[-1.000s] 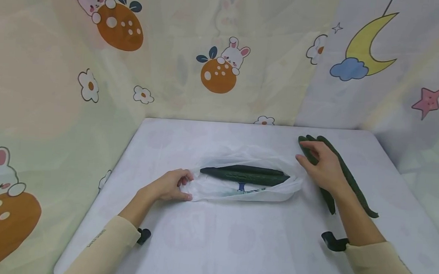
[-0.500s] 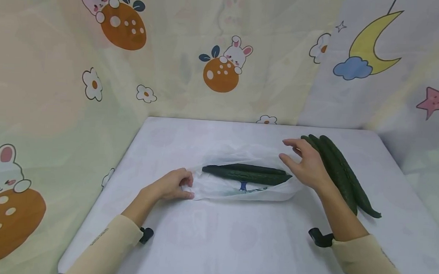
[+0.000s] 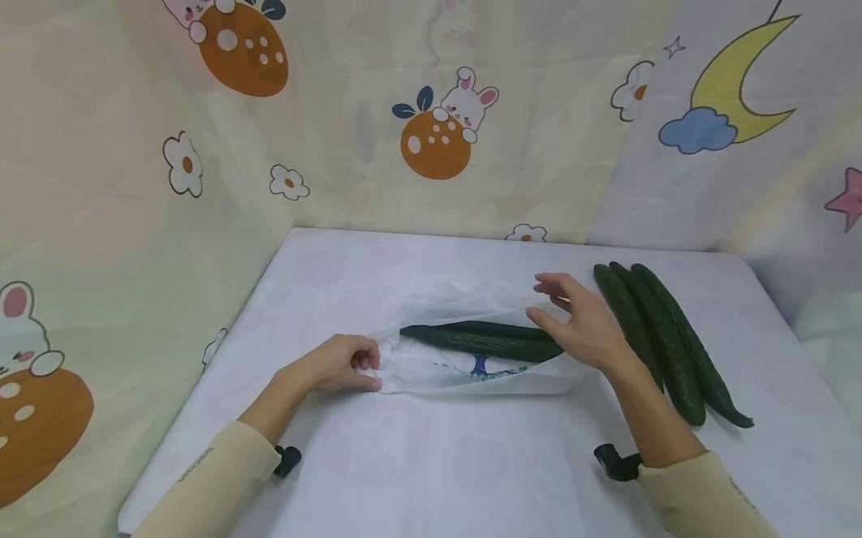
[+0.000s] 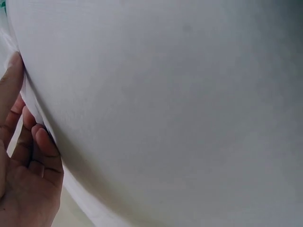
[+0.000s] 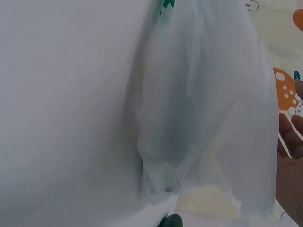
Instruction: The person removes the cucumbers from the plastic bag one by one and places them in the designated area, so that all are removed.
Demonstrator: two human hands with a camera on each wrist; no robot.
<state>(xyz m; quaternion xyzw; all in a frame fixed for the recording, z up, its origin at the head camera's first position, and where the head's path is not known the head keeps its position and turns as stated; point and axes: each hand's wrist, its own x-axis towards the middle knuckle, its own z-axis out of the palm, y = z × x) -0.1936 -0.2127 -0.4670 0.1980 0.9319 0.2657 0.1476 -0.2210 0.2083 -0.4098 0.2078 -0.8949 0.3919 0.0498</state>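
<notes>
A thin white plastic bag point(image 3: 425, 373) with blue-green print lies flat with its mouth facing up, and dark green cucumbers point(image 3: 481, 342) lie side by side in it. At the bag's left end, my left hand point(image 3: 338, 363) pinches the edge between thumb and fingers; the left wrist view shows the fingers point(image 4: 45, 142) against the white film. Over the bag's right end is my right hand point(image 3: 582, 326), thumb and fingers apart and loosely bent, covering the cucumbers' right tips in the head view. The bag's side point(image 5: 203, 109) hangs close beside this hand in the right wrist view.
Three more cucumbers point(image 3: 678, 355) lie together on the white table point(image 3: 427, 480), right of the bag and beside my right forearm. A patterned cloth wall point(image 3: 336, 134) stands behind and at both sides of the table.
My right hand has moved left from over the loose cucumbers to the bag's right end, uncovering those cucumbers. My left hand stays at the bag's left edge.
</notes>
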